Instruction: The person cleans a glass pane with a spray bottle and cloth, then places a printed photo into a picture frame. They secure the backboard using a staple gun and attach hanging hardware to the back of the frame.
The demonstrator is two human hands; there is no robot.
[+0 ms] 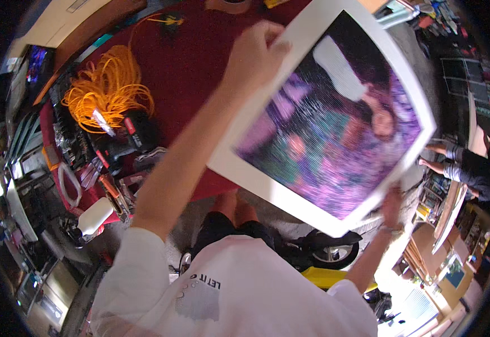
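A large picture print (312, 143) with a wide white border tilts in front of me, spanning the upper right of the head view. Its image is dark with purple and green patches, and figures show in it. My left hand (259, 53) is closed on the upper left border, fingers curled at the edge. At the lower right edge is my right hand (391, 208), somewhat blurred; its fingers are partly hidden by the print and appear to grip that edge. The sheet is held above and beside a red-covered table (191, 62).
A heap of orange cord (110, 92) lies on the table's left, near black-and-red tools (127, 135). A white bottle-like object (95, 216) stands at the table's near left corner. A wheel (335, 253) is below the print. Another person (472, 171) is at the far right.
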